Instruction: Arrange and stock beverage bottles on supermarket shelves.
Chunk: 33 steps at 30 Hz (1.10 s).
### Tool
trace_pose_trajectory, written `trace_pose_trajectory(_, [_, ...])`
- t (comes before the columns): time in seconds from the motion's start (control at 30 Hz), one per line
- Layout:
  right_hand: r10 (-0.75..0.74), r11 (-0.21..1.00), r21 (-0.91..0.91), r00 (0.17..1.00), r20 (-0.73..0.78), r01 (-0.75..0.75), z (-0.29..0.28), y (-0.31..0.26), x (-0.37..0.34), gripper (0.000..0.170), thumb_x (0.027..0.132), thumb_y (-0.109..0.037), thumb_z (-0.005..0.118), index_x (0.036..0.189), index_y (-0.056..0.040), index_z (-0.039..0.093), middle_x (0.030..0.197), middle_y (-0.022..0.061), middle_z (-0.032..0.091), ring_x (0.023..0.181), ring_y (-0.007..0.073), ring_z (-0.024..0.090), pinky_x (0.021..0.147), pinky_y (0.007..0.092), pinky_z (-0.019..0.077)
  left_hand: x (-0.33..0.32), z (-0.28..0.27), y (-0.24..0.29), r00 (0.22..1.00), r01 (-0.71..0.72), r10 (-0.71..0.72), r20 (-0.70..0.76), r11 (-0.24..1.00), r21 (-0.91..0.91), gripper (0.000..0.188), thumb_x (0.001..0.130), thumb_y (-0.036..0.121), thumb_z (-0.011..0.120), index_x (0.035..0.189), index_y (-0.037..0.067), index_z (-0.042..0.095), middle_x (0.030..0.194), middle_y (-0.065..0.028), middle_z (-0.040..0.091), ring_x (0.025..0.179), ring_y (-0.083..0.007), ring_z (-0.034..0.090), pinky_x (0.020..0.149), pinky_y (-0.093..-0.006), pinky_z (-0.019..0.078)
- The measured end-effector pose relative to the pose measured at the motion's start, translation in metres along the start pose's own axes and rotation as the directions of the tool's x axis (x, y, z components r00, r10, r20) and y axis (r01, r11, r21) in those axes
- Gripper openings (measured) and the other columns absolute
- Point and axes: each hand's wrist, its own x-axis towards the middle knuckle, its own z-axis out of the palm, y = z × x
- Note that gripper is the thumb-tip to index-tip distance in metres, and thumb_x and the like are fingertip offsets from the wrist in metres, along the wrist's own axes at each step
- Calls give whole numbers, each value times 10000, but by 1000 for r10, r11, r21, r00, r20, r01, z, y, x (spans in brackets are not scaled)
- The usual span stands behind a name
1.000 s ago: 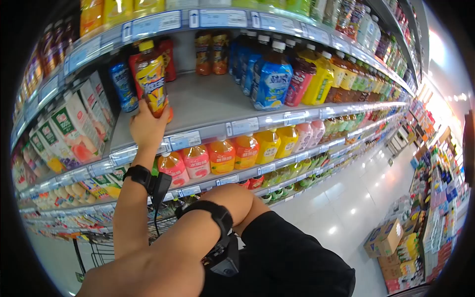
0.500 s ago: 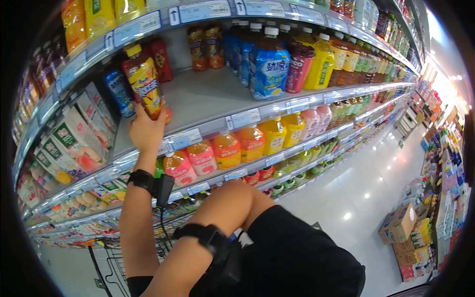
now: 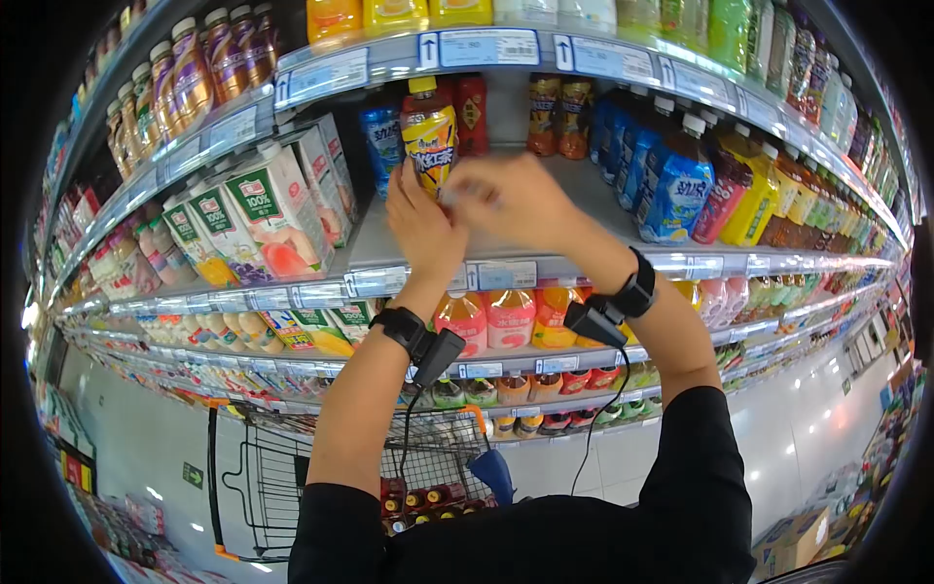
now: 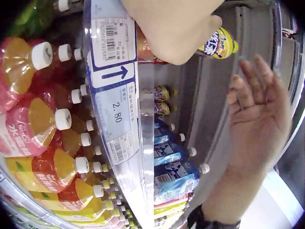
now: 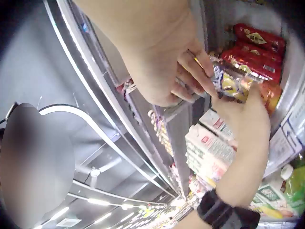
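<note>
In the head view, a bottle of iced tea [image 3: 428, 131] with a yellow cap and yellow label stands upright at the front of the middle shelf. My left hand [image 3: 428, 234] grips its lower part, thumb on one side and fingers on the other, as the right wrist view also shows. My right hand [image 3: 525, 200], blurred, is raised beside the bottle. Its fingers are loosely bent with nothing between them, and the left wrist view shows its palm [image 4: 259, 119] facing the bottle. A blue bottle [image 3: 381, 146] and red packages [image 3: 471, 115] stand behind the iced tea.
Juice cartons [image 3: 277, 214] stand left of the bottle and blue drink bottles [image 3: 674, 185] to the right. A price rail [image 3: 501, 275] runs along the shelf edge above a row of peach and orange drinks [image 3: 511, 316]. Below is a wire cart [image 3: 263, 477] holding dark bottles.
My right hand has come up from low by my body to beside the bottle. The left hand keeps its grip on the iced tea. The head view has swung left, showing more shelf and the cart.
</note>
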Motion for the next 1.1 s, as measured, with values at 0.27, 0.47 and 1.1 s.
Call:
trace_pose_trajectory(0.27, [252, 828, -387, 885, -392, -407, -1, 121, 68, 376, 786, -302, 591, 1078, -66, 590, 986, 200, 642, 916, 348, 624, 809, 444, 493, 1, -15, 9, 996, -86, 86, 17, 996, -39, 775, 635, 118, 684, 1315, -2, 332, 1281, -244, 349, 1132, -424, 393, 959, -488, 320])
trace_pose_trajectory(0.47, [491, 647, -413, 765, -417, -641, -24, 220, 88, 538, 797, -414, 566, 1197, -55, 551, 1143, 216, 588, 1071, 358, 564, 909, 421, 454, -1, -16, 8, 982, -186, 187, 28, 982, -35, 714, 638, 142, 691, 1281, 13, 407, 1272, -236, 352, 1135, -403, 388, 939, -495, 316])
trace_pose_trajectory(1.1, [232, 684, -399, 701, -674, -610, -10, 344, 130, 591, 695, -504, 641, 1147, -125, 621, 1158, 129, 622, 1061, 286, 594, 922, 396, 448, -11, -8, 5, 885, -461, 465, 38, 884, -81, 473, 685, 239, 672, 1121, 92, 561, 1198, -98, 491, 1062, -290, 463, 897, -455, 375])
